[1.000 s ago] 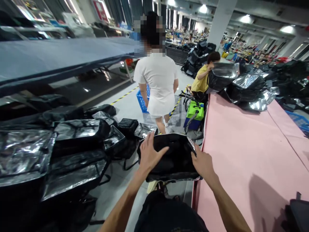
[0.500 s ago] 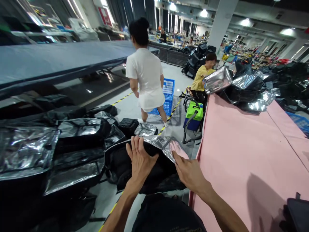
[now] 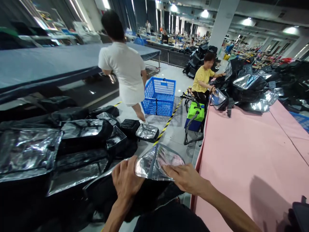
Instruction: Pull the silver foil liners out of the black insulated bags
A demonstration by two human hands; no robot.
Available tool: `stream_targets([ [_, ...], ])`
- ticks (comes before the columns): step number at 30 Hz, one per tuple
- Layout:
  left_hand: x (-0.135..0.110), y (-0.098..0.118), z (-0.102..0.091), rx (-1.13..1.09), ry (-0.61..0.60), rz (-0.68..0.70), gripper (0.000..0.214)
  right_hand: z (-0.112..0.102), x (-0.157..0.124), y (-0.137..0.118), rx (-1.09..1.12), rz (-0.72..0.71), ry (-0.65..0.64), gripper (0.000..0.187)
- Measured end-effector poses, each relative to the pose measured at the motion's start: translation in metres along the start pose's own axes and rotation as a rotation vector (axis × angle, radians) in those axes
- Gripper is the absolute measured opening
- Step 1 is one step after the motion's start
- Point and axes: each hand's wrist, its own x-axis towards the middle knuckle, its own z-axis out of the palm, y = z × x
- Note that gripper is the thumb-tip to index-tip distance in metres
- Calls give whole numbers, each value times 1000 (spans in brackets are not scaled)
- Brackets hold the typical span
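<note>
A black insulated bag (image 3: 147,164) with a shiny silver foil lining is held in front of my body, its foil side facing up and away from me. My left hand (image 3: 126,177) is closed over the bag's upper edge, fingers wrapped onto the foil side. At the right end, my right hand (image 3: 184,177) grips the edge, with its fingers lying on the foil and its thumb hidden. The bag's black outer side hangs between my forearms, and its lower part is dark and hard to make out.
Several foil-lined black bags (image 3: 82,129) lie on the left. A pink-covered table (image 3: 241,145) runs along my right, with more bags piled at its far end. Ahead are a blue crate (image 3: 160,96), a green-and-blue box (image 3: 194,116), a walking person in white and a person in yellow handling a bag.
Both my hands and the bag have come lower, and the bag has tilted to show more foil. The person in white has stepped left, uncovering the blue crate.
</note>
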Motion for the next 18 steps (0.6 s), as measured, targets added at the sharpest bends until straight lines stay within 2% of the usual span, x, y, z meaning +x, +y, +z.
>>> stream_targets([
  [3,-10,6,-16,48,41,51,44,3,-18,11,55,21,36,73],
  [5,-17,11,-15,-1,68,64,39,9,-24,18,59,53,59,77],
  [7,-22,15,-4,-60,21,43,34,18,-25,26,58,115,77,79],
  [10,-25,16,16,-133,-188,-1,30,34,-20,35,59,275,117,69],
  [13,-15,11,28,-249,-393,-18,42,47,-11,37,13,492,180,49],
  [16,9,5,27,-376,-537,-19,67,52,0,36,-67,620,191,40],
  [18,26,1,23,-434,-653,-43,71,52,9,36,-102,608,198,31],
])
